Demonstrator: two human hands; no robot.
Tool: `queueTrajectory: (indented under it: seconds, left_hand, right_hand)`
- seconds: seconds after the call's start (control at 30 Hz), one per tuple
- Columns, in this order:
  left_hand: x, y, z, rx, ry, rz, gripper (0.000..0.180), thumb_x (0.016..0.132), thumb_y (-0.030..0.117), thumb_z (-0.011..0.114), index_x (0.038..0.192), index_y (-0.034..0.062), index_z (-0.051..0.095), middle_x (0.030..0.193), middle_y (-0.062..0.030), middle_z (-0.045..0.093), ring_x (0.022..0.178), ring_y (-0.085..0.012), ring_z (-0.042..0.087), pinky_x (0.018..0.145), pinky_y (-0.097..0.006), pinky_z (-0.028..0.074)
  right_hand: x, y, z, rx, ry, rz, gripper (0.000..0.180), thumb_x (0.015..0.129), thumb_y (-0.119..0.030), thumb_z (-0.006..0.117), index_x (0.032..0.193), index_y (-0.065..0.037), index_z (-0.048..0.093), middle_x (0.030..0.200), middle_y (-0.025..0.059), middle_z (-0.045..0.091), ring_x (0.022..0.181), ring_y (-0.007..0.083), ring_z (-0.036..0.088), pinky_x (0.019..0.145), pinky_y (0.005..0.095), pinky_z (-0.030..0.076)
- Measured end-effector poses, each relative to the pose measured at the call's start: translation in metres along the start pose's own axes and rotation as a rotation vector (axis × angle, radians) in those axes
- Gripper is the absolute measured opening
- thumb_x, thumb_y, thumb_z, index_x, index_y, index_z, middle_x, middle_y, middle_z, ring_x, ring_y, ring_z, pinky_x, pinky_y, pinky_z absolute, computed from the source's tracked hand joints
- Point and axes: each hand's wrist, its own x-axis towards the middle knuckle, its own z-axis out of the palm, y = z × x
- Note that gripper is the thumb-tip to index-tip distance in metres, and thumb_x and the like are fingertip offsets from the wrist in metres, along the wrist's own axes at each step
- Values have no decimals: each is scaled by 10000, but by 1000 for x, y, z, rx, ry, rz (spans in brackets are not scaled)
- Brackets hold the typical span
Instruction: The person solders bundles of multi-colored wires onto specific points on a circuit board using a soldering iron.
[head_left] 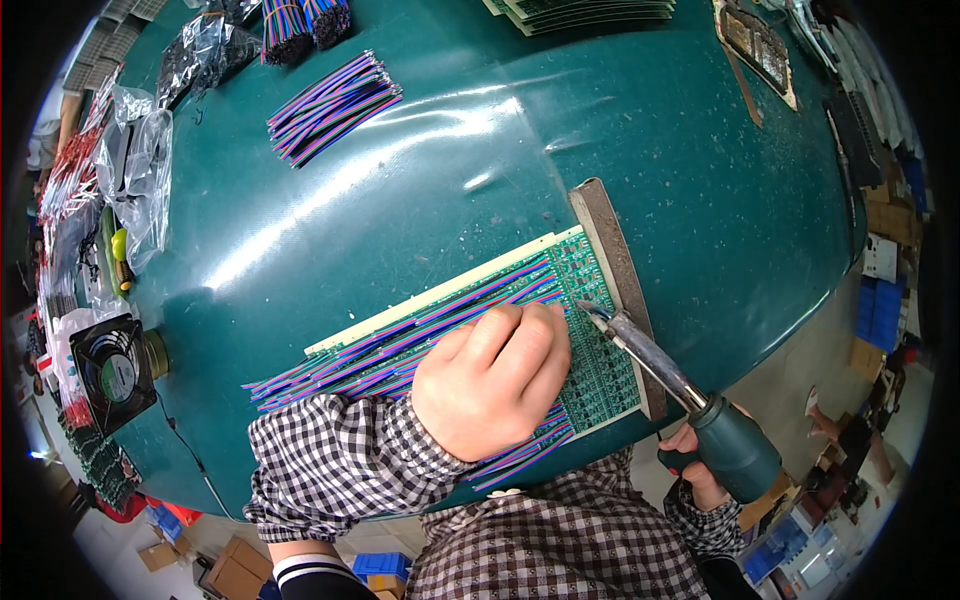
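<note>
A checked-sleeved left hand (492, 378), fingers curled together, pins multicoloured ribbon wires (400, 345) onto a green circuit-board panel (590, 330) at the teal table's (480, 150) near edge, where the right hand's (700, 462) clenched green-handled soldering iron (660, 365) could burn close fingertips or bridge pads.

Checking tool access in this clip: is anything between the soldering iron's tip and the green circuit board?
Nothing visible. The soldering iron, held in the right hand, has its tip at the green circuit board. The left hand presses the coloured wires just beside it, not blocking.
</note>
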Motion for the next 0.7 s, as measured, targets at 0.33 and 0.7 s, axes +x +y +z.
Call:
queueTrajectory:
  seconds: [0.33, 0.7]
  left_hand:
    - [2, 2, -6, -10, -32, -7, 392, 733, 102, 699, 1102, -13, 759, 1041, -81, 664, 875, -200, 670, 725, -298, 562]
    - [-2, 6, 0, 51, 28, 2, 386, 717, 90, 711, 1081, -22, 776, 1023, -89, 682, 881, -199, 689, 715, -293, 580]
  right_hand:
    - [1, -8, 4, 127, 0, 29, 469, 804, -491, 899, 975, -63, 809, 909, 32, 803, 841, 180, 732, 819, 350, 559]
    - [-1, -4, -2, 149, -28, 48, 468, 778, -482, 920, 976, -72, 811, 904, 26, 791, 826, 202, 715, 811, 351, 559]
